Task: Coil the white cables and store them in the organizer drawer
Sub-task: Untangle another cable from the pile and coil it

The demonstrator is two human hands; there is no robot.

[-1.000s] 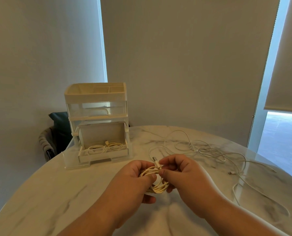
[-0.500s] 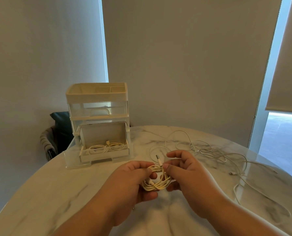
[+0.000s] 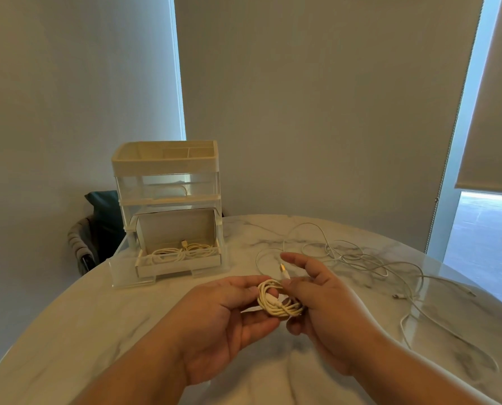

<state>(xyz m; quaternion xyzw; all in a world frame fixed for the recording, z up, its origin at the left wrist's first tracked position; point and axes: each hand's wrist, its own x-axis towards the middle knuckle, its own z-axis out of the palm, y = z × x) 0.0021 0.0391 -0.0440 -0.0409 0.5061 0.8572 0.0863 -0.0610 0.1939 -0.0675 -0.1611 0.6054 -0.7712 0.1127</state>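
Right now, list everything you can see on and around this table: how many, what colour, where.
Round marble table: one, white with grey veins, foreground.
Clear plastic organizer with cream top tray: one, table's back left.
Cream bottom drawer: one, pulled open, in the organizer.
Coiled cables in the drawer: count unclear, white.
Loose tangled cables: count unclear, white, table's right side.
Small coiled cable: one, white, between both hands.
Dark chair: one, behind the table, left.
Beige roller blind: one, upper right.
Left hand: one, grips the coil's left side.
Right hand: one, holds its right side, forefinger extended.
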